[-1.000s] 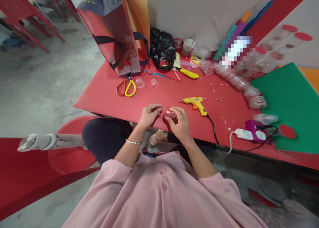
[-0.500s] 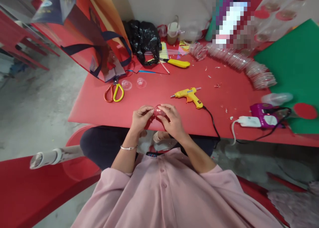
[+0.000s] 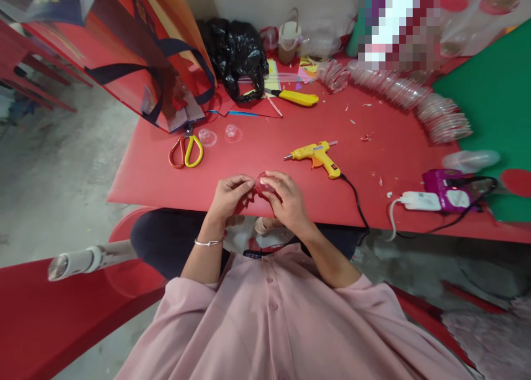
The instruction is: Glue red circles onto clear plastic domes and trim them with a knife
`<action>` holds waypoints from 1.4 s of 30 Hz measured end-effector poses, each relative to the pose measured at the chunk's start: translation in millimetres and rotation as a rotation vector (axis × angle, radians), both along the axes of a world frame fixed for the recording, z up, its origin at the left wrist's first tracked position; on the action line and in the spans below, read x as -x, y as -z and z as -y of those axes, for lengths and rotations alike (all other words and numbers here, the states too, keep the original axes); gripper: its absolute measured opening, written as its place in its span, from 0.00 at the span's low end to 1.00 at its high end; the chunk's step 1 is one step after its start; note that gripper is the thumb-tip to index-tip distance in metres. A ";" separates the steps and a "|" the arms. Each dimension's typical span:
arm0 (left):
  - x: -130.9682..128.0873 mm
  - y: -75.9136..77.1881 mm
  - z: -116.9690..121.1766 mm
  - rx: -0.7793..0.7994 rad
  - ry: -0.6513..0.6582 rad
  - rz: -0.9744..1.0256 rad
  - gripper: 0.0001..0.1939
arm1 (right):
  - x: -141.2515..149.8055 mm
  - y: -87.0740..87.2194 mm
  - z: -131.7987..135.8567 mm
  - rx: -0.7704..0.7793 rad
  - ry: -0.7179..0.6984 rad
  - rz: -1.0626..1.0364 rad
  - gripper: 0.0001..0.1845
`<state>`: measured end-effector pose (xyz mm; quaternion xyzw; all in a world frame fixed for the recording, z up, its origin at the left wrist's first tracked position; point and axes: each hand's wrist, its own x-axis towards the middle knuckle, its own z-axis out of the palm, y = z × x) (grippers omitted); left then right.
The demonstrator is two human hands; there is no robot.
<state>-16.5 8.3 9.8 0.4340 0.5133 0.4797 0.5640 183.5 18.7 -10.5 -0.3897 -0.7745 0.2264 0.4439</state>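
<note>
My right hand (image 3: 287, 198) is closed around a small clear plastic dome lid (image 3: 263, 184), held just above the front edge of the red table. Its thumb and fingers grip the lid's right side. My left hand (image 3: 230, 196) is pinched at the lid's left edge; whatever lies between its fingertips is too small to make out. Beyond the hands, two more clear dome lids (image 3: 233, 133) rest on the table. A yellow hot glue gun (image 3: 317, 156) lies to the right, nozzle pointing left. Scissors (image 3: 186, 150) with one red and one yellow handle lie to the left.
A yellow utility knife (image 3: 297, 97) lies by a black plastic bag (image 3: 238, 56). Stacked clear lids (image 3: 390, 87) curve along the back right. A purple power adapter (image 3: 446, 192) with cords sits right, beside a green board (image 3: 493, 92). A large shopping bag (image 3: 124, 53) stands left.
My left fingertips have drawn slightly left, away from the lid's middle. The right hand keeps hold of the lid. The whole view has shifted a little.
</note>
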 end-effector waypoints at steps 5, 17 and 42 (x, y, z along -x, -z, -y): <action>0.1 0.8 1.3 -0.039 -0.009 -0.015 0.14 | 1.7 0.2 1.6 -0.006 0.009 0.010 0.20; -1.7 2.3 2.3 -0.061 -0.014 -0.030 0.15 | 2.7 -1.5 5.3 0.005 -0.025 0.056 0.19; -2.3 3.1 2.3 -0.199 -0.093 -0.093 0.10 | 5.3 -4.3 13.4 0.011 -0.012 0.218 0.19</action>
